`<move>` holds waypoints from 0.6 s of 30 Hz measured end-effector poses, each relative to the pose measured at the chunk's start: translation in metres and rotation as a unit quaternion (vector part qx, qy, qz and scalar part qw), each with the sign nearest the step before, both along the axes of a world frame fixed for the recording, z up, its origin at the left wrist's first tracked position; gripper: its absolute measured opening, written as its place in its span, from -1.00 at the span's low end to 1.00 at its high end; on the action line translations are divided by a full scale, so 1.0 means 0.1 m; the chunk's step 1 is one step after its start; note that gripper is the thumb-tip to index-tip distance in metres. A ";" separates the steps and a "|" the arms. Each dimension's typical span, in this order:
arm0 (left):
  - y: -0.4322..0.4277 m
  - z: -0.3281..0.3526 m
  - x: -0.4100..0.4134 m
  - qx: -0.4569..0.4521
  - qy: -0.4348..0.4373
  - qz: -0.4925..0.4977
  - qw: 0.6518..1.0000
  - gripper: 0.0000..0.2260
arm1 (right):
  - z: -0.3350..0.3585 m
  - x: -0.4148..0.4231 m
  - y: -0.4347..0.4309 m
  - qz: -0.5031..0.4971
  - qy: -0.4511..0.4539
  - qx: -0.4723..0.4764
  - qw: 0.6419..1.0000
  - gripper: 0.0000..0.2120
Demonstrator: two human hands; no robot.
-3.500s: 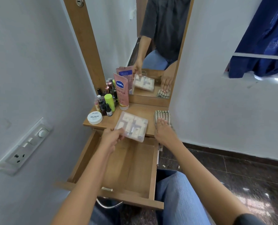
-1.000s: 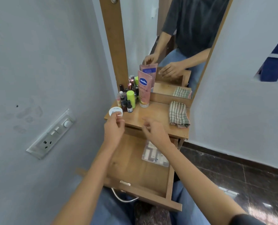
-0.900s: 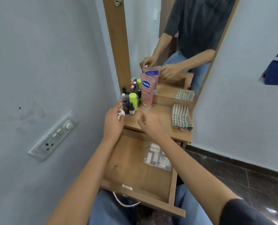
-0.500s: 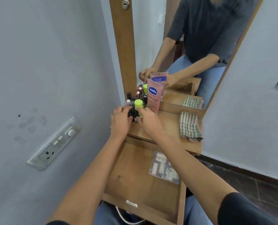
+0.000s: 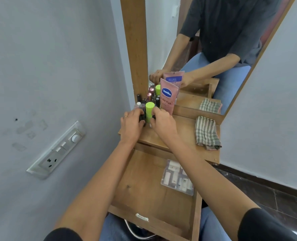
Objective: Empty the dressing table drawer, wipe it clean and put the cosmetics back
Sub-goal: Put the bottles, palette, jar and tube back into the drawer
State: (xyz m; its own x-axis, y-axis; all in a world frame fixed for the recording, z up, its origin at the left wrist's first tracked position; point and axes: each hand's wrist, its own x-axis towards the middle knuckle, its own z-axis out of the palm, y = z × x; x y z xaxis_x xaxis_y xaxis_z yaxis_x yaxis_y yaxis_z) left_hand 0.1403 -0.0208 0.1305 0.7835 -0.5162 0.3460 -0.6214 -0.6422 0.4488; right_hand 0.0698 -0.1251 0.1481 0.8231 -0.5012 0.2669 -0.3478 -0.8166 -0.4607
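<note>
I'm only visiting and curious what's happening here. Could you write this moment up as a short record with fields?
drawer: pulled open; a clear case lies flat at its right side.
tabletop: small bottles, green tube and pink tube stand by the mirror; a checked cloth lies at the right.
left hand: fingers curled round the small bottles, left of the green tube.
right hand: fingers curled round them from the right.
stage: most cosmetics not yet back in the drawer.
</note>
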 end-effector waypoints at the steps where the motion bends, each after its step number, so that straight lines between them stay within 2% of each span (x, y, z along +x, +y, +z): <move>1: 0.00 0.01 -0.01 -0.006 0.001 -0.003 1.000 -0.81 | 0.00 -0.02 -0.02 -0.002 0.003 0.003 1.000 -0.86; 4: -0.02 0.01 -0.01 -0.004 0.001 -0.003 1.000 -0.82 | -0.03 -0.06 -0.08 0.001 0.002 0.016 1.000 -0.88; 9: -0.04 0.02 -0.04 -0.015 0.000 -0.012 1.000 -0.84 | -0.14 -0.10 -0.10 0.016 0.018 0.015 1.000 -0.77; 12: 0.03 0.03 -0.11 -0.134 0.054 -0.013 0.989 -0.82 | -0.23 -0.14 -0.09 0.023 -0.002 0.052 0.998 -0.75; 15: 0.21 0.06 -0.26 -0.263 0.126 0.010 0.956 -0.82 | -0.30 -0.14 -0.09 0.040 -0.020 0.082 0.996 -0.71; 18: 0.43 0.01 -0.42 -0.323 0.179 0.037 0.929 -0.80 | -0.33 -0.12 -0.08 0.044 -0.033 0.109 0.993 -0.70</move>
State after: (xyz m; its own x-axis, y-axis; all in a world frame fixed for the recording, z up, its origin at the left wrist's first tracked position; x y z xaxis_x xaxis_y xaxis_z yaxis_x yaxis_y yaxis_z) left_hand 0.0981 0.0220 0.1311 0.9332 -0.2320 0.2745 -0.3223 -0.2022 0.9248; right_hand 0.0574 -0.1336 0.1154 0.8508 -0.4795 0.2150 -0.2422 -0.7210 -0.6493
